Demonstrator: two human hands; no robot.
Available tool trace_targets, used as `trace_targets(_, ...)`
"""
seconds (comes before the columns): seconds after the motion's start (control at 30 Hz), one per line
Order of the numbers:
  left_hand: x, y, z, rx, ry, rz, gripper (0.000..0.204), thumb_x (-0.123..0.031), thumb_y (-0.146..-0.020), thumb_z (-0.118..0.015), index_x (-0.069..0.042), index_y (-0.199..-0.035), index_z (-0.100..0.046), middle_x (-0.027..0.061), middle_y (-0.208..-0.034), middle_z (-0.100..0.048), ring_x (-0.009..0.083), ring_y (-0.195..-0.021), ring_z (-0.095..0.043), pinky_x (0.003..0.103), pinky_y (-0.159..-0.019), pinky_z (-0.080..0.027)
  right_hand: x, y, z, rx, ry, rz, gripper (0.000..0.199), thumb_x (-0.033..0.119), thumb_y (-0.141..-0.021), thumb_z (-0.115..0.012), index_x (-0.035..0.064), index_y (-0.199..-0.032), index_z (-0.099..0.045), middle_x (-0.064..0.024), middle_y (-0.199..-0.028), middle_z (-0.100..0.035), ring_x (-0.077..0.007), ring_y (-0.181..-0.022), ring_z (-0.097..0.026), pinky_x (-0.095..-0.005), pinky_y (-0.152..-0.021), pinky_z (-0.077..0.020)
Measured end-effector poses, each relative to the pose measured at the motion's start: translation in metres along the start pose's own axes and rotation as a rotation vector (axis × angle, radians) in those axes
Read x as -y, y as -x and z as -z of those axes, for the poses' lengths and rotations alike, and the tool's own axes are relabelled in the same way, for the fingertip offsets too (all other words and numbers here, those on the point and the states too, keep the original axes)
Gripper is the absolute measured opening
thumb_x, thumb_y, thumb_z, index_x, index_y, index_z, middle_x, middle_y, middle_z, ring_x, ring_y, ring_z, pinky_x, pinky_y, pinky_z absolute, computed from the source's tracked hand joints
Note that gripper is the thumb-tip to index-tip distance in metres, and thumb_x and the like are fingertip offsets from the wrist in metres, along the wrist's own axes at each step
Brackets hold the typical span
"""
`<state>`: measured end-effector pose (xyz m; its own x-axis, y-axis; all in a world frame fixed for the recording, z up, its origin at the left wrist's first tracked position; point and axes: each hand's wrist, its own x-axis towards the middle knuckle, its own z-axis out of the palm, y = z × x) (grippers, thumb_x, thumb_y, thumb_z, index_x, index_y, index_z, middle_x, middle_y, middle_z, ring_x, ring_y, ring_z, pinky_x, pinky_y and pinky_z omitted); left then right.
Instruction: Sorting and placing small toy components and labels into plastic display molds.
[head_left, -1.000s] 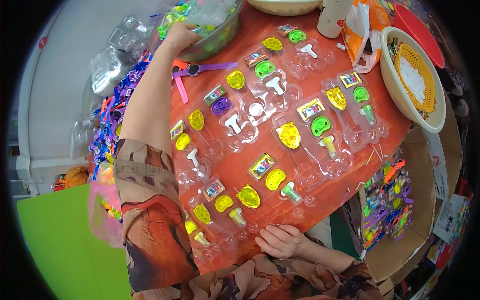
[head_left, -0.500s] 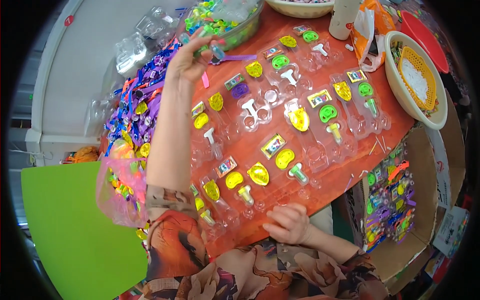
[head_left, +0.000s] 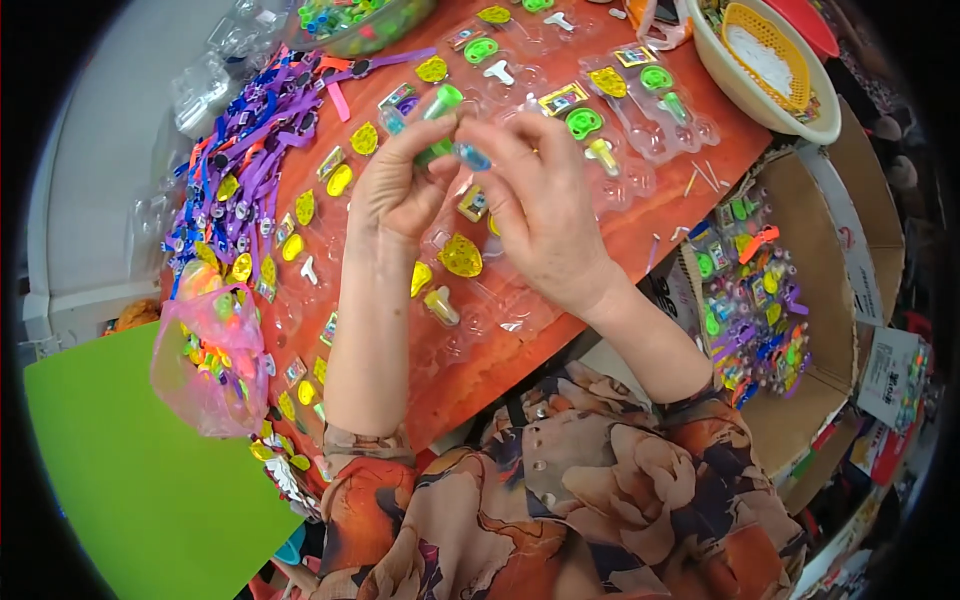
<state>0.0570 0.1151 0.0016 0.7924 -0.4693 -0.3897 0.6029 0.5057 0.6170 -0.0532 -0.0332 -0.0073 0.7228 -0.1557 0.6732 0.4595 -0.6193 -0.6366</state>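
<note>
Both hands are raised close together over the clear blister trays. My left hand point(head_left: 395, 190) is closed on a few small capped plastic tubes; a green tube point(head_left: 447, 97) sticks up from its fingers and a light-blue one point(head_left: 394, 121) shows beside them. My right hand point(head_left: 545, 205) meets it from the right, its fingertips pinched on a small blue tube point(head_left: 472, 156). Underneath, the clear blister trays point(head_left: 640, 125) hold yellow shield-shaped pieces point(head_left: 460, 256), green pacifier shapes point(head_left: 583, 123), small picture cards point(head_left: 563, 98) and capped tubes point(head_left: 603, 156). The hands hide some trays.
Purple and blue strap toys point(head_left: 250, 150) are heaped at the table's left, above a pink bag point(head_left: 210, 360) of small pieces. A clear tub point(head_left: 385, 38) of coloured tubes stands at the back. On the right are a cream basin point(head_left: 828, 128) and a cardboard box point(head_left: 825, 350) with filled packs.
My left hand has come back from the tub with the tubes. My right hand has risen from the table's near edge to meet it. The whole view has shifted.
</note>
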Motion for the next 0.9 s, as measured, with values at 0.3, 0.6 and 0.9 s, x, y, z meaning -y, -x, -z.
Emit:
trace_targets(0.3, 0.026, 0.008, -0.002, -0.023, -0.105, 0.124, 0.052, 0.001, -0.083, -0.074, -0.003, -0.131, -0.054, 0.0140, -0.108, -0.070, 0.0188, -0.083, -0.070, 0.023, -0.060, -0.056, -0.039, 0.006, 0.032, 0.223, -0.101, -0.129, 0.020, 0.008, -0.085, -0.068, 0.0005, -0.102, -0.059, -0.0159, -0.093, -0.063, -0.0332, -0.085, -0.065, -0.0409, -0.075, -0.0518)
trace_targets(0.6, 0.034, 0.009, -0.003, -0.032, -0.199, 0.015, 0.030, -0.010, -0.091, -0.072, 0.005, -0.116, -0.063, 0.0158, -0.107, -0.070, 0.0163, -0.081, -0.068, 0.020, -0.052, -0.046, -0.207, -0.110, 0.025, 0.036, 0.434, -0.262, 0.030, 0.025, -0.091, -0.067, 0.0014, -0.109, -0.066, -0.0162, -0.090, -0.072, -0.0288, -0.086, -0.071, -0.0407, -0.076, -0.0543)
trace_targets(0.9, 0.029, 0.013, -0.001, -0.074, -0.238, -0.001, 0.029, -0.012, -0.093, -0.070, 0.004, -0.116, -0.062, 0.0161, -0.106, -0.069, 0.0158, -0.077, -0.066, 0.020, -0.049, -0.044, -0.253, -0.126, -0.001, 0.205, 0.898, 0.012, 0.022, 0.029, -0.092, -0.065, 0.0079, -0.098, -0.067, -0.0142, -0.094, -0.070, -0.0365, -0.085, -0.069, -0.0473, -0.077, -0.0550)
